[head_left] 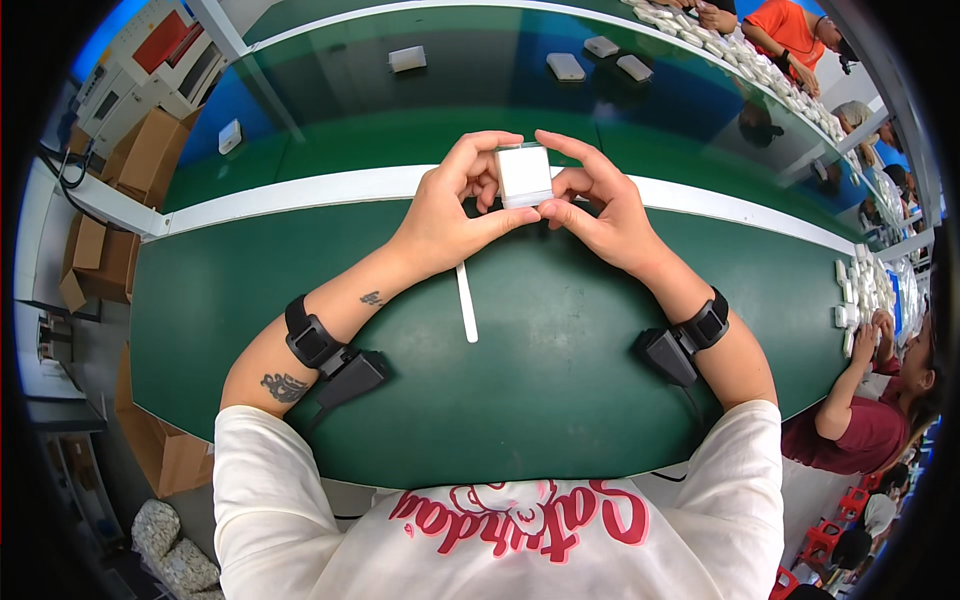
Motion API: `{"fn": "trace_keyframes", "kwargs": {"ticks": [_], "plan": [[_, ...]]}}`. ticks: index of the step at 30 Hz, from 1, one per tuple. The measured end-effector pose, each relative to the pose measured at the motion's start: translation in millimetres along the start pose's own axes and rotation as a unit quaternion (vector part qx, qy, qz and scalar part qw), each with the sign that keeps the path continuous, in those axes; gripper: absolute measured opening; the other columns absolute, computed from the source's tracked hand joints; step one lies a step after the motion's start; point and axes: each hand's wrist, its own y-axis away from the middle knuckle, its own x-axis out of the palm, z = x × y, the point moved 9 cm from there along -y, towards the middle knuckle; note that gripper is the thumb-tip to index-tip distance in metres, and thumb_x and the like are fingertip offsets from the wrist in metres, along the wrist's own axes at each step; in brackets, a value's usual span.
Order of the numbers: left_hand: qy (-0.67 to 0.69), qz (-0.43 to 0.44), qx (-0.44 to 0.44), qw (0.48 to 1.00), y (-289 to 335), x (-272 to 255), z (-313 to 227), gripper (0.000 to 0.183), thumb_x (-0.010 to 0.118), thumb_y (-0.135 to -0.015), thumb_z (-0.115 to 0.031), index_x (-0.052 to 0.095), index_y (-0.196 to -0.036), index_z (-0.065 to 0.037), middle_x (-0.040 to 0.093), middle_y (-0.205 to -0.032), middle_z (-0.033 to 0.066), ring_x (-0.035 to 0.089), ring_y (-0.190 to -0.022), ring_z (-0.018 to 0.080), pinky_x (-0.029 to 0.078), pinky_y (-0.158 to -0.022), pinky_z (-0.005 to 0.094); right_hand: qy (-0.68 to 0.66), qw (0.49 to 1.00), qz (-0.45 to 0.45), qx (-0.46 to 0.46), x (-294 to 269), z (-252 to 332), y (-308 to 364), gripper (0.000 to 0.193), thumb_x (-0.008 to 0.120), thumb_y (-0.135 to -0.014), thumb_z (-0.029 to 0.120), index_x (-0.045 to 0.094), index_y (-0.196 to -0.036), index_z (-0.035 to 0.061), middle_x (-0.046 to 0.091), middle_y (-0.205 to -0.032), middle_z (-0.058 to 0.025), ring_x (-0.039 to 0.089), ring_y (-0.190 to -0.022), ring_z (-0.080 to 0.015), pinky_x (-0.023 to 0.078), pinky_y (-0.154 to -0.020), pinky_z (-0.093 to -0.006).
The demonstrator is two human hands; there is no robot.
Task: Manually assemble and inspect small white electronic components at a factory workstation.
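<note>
A small white box-shaped case [524, 172] is held up between both hands, over the white rail at the far side of the green table. My left hand [455, 200] grips its left side, fingers curled at the top and thumb along the lower edge. On the opposite side my right hand [605, 205] holds it the same way, with its thumb near the bottom corner. Below my left hand a thin white stick [467, 303] lies on the table. What the curled fingers touch behind the case is hidden.
Past the white rail [300, 202], several white cases [566, 67] lie spread on a dark green surface. Cardboard boxes [155, 150] stand at the left. At the right a person in dark red [855, 425] handles a pile of white pieces [868, 290]; more people sit farther back.
</note>
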Motion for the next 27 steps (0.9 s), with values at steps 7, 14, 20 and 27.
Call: {"fn": "trace_keyframes", "kwargs": {"ticks": [7, 14, 20, 27], "plan": [[0.009, 0.013, 0.005, 1.0, -1, 3, -2, 0.06, 0.078, -0.079, -0.009, 0.046, -0.131, -0.005, 0.065, -0.105, 0.005, 0.056, -0.086, 0.0087, 0.046, -0.078, 0.0255, 0.01, 1.0, -0.028, 0.002, 0, 3, 4, 0.055, 0.066, -0.087, 0.005, 0.042, -0.136, 0.0037, 0.061, -0.07, -0.0015, 0.058, -0.067, -0.0095, 0.047, -0.069, -0.0261], [-0.004, -0.005, 0.034, 0.999, -2, -1, -8, 0.058, 0.078, -0.079, -0.012, 0.05, -0.129, -0.006, 0.064, -0.089, 0.0004, 0.055, -0.078, 0.0077, 0.046, -0.074, 0.0242, 0.032, 0.999, -0.039, -0.005, -2, 3, 4, 0.054, 0.067, -0.087, 0.007, 0.041, -0.134, 0.0027, 0.06, -0.067, -0.0016, 0.058, -0.065, -0.0096, 0.047, -0.067, -0.0259], [0.083, -0.03, -0.075, 0.993, -2, -6, 17, 0.066, 0.075, -0.083, -0.007, 0.039, -0.139, -0.001, 0.057, -0.08, -0.0014, 0.053, -0.073, 0.0047, 0.045, -0.071, 0.021, -0.054, 0.996, -0.012, 0.076, 2, -15, -8, 0.055, 0.066, -0.09, 0.015, 0.041, -0.138, 0.0025, 0.063, -0.079, -0.005, 0.059, -0.073, -0.0109, 0.048, -0.067, -0.0268], [0.108, -0.19, -0.039, 0.975, -2, -33, 29, 0.067, 0.064, -0.09, -0.004, 0.027, -0.146, -0.002, 0.059, -0.105, 0.0093, 0.056, -0.08, 0.0067, 0.047, -0.071, 0.0207, 0.257, 0.963, -0.077, 0.029, -52, -48, -88, 0.05, 0.066, -0.087, 0.021, 0.052, -0.131, 0.0025, 0.065, -0.11, -0.0122, 0.064, -0.093, -0.0221, 0.051, -0.081, -0.0351]]}}
